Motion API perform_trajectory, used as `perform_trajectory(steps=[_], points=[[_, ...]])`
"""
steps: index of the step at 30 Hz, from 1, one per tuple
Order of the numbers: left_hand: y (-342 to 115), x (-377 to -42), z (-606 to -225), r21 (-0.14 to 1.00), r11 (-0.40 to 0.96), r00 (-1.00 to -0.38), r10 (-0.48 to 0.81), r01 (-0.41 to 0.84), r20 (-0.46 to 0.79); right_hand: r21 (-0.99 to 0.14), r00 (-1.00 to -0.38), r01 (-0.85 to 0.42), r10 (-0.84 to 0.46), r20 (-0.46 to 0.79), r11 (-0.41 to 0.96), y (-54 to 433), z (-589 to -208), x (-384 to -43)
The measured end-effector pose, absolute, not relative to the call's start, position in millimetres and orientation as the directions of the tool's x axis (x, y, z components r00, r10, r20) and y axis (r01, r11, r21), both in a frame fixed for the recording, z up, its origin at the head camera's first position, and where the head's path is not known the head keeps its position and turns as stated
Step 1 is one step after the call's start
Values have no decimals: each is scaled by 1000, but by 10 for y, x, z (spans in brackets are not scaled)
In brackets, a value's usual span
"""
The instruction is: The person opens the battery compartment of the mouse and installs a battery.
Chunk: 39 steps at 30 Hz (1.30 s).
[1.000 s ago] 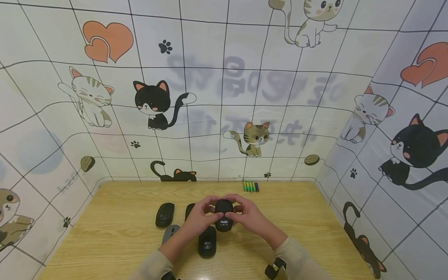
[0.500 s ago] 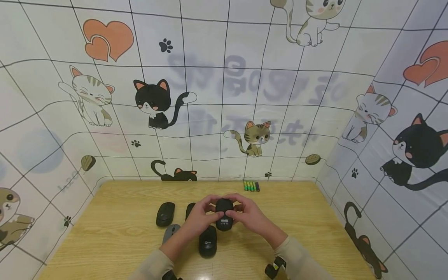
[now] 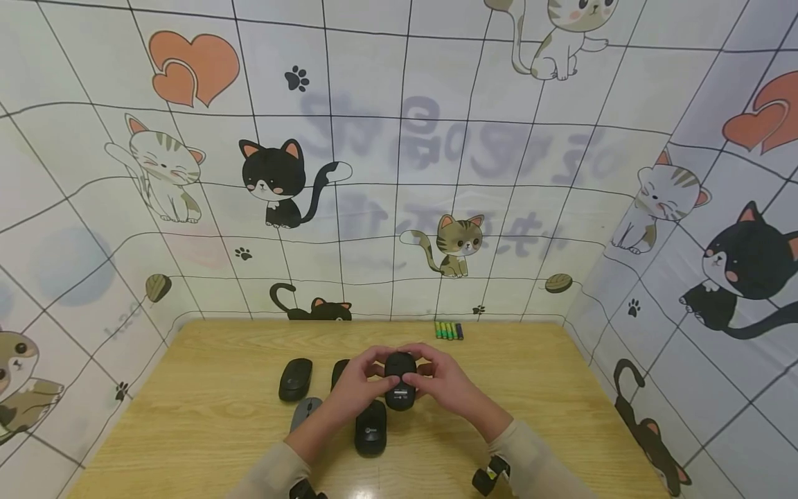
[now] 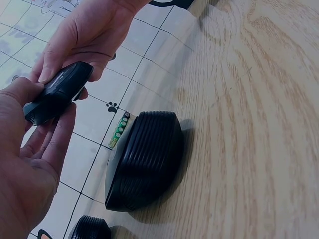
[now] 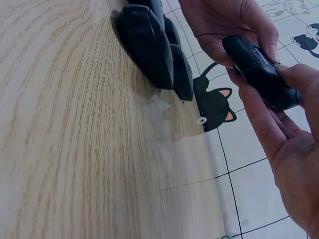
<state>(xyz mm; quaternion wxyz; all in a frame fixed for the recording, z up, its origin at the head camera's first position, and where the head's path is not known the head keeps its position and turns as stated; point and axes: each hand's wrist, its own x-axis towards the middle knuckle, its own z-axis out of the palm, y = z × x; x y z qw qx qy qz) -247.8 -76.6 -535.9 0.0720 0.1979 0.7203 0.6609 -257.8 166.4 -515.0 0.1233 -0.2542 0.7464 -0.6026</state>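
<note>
A black computer mouse (image 3: 400, 398) is held up off the table between both hands, its underside with a white printed label facing the head camera. My left hand (image 3: 355, 389) grips its left side, with the thumb on the underside and the fingers curled behind. On the other side my right hand (image 3: 450, 388) holds it the same way, thumb pressed near the middle. In the left wrist view the held mouse (image 4: 59, 93) is tilted between the two hands. The right wrist view shows the mouse (image 5: 260, 72) pinched by thumbs and fingers from both ends.
On the wooden table (image 3: 511, 409), a black mouse (image 3: 370, 430) lies just below the held one. Further left are another black mouse (image 3: 296, 380), a grey mouse (image 3: 305, 413) and a partly hidden black mouse (image 3: 339, 371). Several batteries (image 3: 449, 330) stand in a row at the back edge.
Both hands keep their hold on the mouse with almost no movement. The whole head view has shifted very slightly.
</note>
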Motion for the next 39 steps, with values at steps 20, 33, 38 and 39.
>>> perform_trajectory(steps=[20, 33, 38, 39], points=[[-727, -2499, -5433, 983, 64, -916, 378, 169, 133, -885, -895, -369, -365, 256, 284, 1645, -5143, -2631], [-709, -2494, -5473, 981, 81, -910, 393, 176, 130, -905, -925, -370, -173, 338, 212, 1725, -5161, -2695], [-720, -2494, -5476, 982, 76, -912, 388, 173, 131, -941, -954, -291, -124, 272, 175, 1890, -5188, -2775], [-721, -2495, -5477, 982, 77, -913, 386, 171, 129, -946, -960, -274, -112, 258, 174, 1929, -5190, -2787]])
